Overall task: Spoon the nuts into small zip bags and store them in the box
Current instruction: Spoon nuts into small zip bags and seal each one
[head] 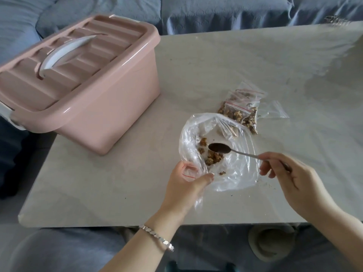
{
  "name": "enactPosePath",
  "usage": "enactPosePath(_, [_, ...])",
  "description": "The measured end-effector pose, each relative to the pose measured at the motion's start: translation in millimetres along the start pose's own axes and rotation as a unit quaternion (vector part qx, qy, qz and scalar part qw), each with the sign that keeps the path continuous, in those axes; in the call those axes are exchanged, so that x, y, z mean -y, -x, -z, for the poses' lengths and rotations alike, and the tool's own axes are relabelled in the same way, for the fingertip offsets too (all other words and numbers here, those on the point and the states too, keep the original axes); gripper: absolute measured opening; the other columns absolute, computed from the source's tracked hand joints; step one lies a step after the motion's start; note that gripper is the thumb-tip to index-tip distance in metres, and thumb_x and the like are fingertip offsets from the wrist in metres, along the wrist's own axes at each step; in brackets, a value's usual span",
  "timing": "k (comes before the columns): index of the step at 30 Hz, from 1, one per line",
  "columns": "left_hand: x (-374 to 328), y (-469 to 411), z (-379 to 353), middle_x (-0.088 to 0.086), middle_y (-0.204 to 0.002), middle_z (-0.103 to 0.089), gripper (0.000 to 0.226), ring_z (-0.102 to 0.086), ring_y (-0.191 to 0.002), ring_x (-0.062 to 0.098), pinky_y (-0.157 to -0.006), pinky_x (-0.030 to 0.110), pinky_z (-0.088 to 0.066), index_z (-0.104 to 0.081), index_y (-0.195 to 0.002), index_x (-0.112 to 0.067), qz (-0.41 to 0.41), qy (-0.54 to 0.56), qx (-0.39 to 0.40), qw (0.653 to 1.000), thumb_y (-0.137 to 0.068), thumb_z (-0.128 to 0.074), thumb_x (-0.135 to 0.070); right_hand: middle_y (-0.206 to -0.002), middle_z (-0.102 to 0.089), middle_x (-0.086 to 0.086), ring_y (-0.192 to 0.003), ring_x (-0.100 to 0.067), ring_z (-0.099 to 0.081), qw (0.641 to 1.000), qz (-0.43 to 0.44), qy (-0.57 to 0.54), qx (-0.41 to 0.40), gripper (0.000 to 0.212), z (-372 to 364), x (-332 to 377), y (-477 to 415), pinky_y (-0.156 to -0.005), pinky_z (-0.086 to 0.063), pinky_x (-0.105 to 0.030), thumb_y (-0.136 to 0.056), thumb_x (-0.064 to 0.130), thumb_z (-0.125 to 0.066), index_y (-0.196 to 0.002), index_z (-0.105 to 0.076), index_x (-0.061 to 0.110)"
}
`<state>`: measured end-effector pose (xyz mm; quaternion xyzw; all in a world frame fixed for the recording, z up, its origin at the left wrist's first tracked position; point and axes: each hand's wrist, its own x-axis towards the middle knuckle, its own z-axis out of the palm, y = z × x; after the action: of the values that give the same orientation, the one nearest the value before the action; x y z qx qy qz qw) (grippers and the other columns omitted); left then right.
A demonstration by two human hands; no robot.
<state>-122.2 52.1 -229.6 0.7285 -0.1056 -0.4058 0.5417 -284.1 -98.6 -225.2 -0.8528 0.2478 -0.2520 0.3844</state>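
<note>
A large clear plastic bag (233, 173) lies open on the table, with walnut pieces (211, 157) inside. My right hand (294, 179) pinches the handle of a metal spoon (219, 148), whose bowl hovers over the nuts. My left hand (184, 185) holds a small empty zip bag (188, 173) with a red stripe at the big bag's near-left edge. Several filled small zip bags (240, 110) lie just behind the big bag. A pink box (82, 91) with a white handle stands shut at the left.
The pale table (255, 61) has an empty clear zip bag (275, 110) to the right of the filled ones and crumbs near the big bag. A blue-covered sofa (216, 10) runs behind the table. The table's near edge is by my wrists.
</note>
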Motion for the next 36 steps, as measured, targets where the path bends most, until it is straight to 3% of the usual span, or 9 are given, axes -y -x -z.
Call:
enactPosePath(4, [3.5, -6.0, -4.1, -0.001, -0.111, -0.055, 0.039, -0.055, -0.101, 0.014, -0.076, 0.021, -0.042, -0.053, -0.096, -0.023, -0.006, -0.001, 0.019, 1.0, -0.068, -0.08, -0.03, -0.086, -0.062, 0.015, -0.076, -0.005, -0.059, 1.0, 0.003, -0.018, -0.003, 0.029, -2.6, -1.4, 6.7, -0.069, -0.044, -0.007, -0.092, 0.057, -0.03, -0.1, -0.056, 0.047])
enactPosePath(9, [-4.4, -18.6, 0.4, 0.009, -0.108, -0.057, 0.082, -0.057, -0.11, 0.036, -0.098, 0.052, -0.045, -0.051, -0.107, -0.016, 0.026, 0.078, 0.041, 0.996, -0.04, -0.085, -0.05, -0.084, -0.063, 0.016, -0.074, -0.004, -0.059, 0.999, -0.004, -0.029, -0.014, 0.026, -2.3, -1.5, 4.6, -0.068, -0.043, -0.006, -0.091, 0.044, -0.033, -0.099, -0.054, 0.056])
enactPosePath(13, [-16.3, -28.5, 18.8, -0.001, -0.085, -0.061, 0.048, -0.06, -0.088, 0.016, -0.077, 0.028, -0.052, -0.055, -0.102, -0.008, -0.011, 0.174, 0.064, 0.983, -0.061, -0.073, -0.026, -0.088, -0.062, 0.017, -0.077, -0.002, -0.06, 1.0, -0.004, -0.023, -0.01, 0.031, -2.2, 0.1, 7.7, -0.068, -0.044, -0.005, -0.091, 0.061, -0.027, -0.099, -0.055, 0.051])
enactPosePath(16, [-21.3, -31.3, 28.3, -0.004, -0.095, -0.056, 0.07, -0.058, -0.095, 0.009, -0.091, 0.032, -0.049, -0.045, -0.126, 0.0, -0.046, 0.199, 0.051, 0.978, -0.064, -0.067, -0.024, -0.089, -0.062, 0.015, -0.077, 0.0, -0.06, 1.0, -0.005, -0.004, -0.008, 0.034, -6.1, 1.0, 10.1, -0.069, -0.045, -0.008, -0.091, 0.062, -0.026, -0.101, -0.053, 0.043])
enactPosePath(19, [-17.5, -30.3, 27.9, 0.004, -0.101, -0.055, 0.069, -0.061, -0.086, 0.011, -0.069, 0.021, -0.053, -0.044, -0.126, 0.0, -0.035, 0.188, 0.04, 0.981, -0.065, -0.067, -0.023, -0.083, -0.064, 0.012, -0.073, -0.003, -0.06, 0.998, -0.037, -0.04, -0.03, 0.029, -11.0, 5.9, 10.8, -0.066, -0.044, -0.007, -0.09, 0.051, -0.033, -0.095, -0.057, 0.036])
enactPosePath(25, [-7.2, -28.0, 19.1, 0.01, -0.08, -0.057, 0.023, -0.061, -0.075, 0.022, -0.069, 0.035, -0.053, -0.043, -0.091, -0.012, 0.008, 0.253, 0.067, 0.965, -0.081, -0.062, -0.003, -0.071, -0.067, 0.009, -0.064, -0.01, -0.061, 0.989, -0.109, -0.09, -0.037, 0.028, -24.6, 15.5, 13.8, -0.059, -0.045, -0.009, -0.092, 0.037, -0.032, -0.086, -0.059, 0.028])
enactPosePath(30, [-14.4, -32.1, 19.9, 0.021, -0.108, -0.055, 0.06, -0.056, -0.103, 0.035, -0.094, 0.052, -0.046, -0.043, -0.118, 0.0, -0.029, 0.328, 0.067, 0.942, -0.067, -0.07, -0.014, -0.074, -0.068, 0.005, -0.063, -0.012, -0.062, 0.981, -0.156, -0.11, -0.04, 0.027, -30.5, 21.3, 17.5, -0.06, -0.048, -0.013, -0.097, 0.034, -0.036, -0.086, -0.059, 0.025])
enactPosePath(33, [-16.9, -36.6, 22.6, 0.011, -0.1, -0.052, 0.032, -0.055, -0.096, 0.025, -0.078, 0.037, -0.052, -0.05, -0.094, -0.012, -0.043, 0.335, 0.042, 0.94, -0.066, -0.065, -0.012, -0.069, -0.069, -0.004, -0.06, -0.018, -0.064, 0.949, -0.238, -0.199, -0.052, 0.029, -30.9, 20.6, 14.9, -0.058, -0.052, -0.02, -0.096, 0.024, -0.036, -0.087, -0.062, 0.014])
enactPosePath(36, [-15.4, -34.5, 24.6, 0.007, -0.091, -0.054, 0.027, -0.054, -0.093, 0.025, -0.079, 0.039, -0.046, -0.049, -0.086, -0.016, -0.049, 0.293, 0.024, 0.954, -0.065, -0.064, -0.014, -0.058, -0.066, -0.008, -0.054, -0.022, -0.064, 0.875, -0.355, -0.323, -0.072, 0.031, -28.8, 15.5, 11.4, -0.051, -0.053, -0.022, -0.099, 0.017, -0.036, -0.088, -0.062, 0.002])
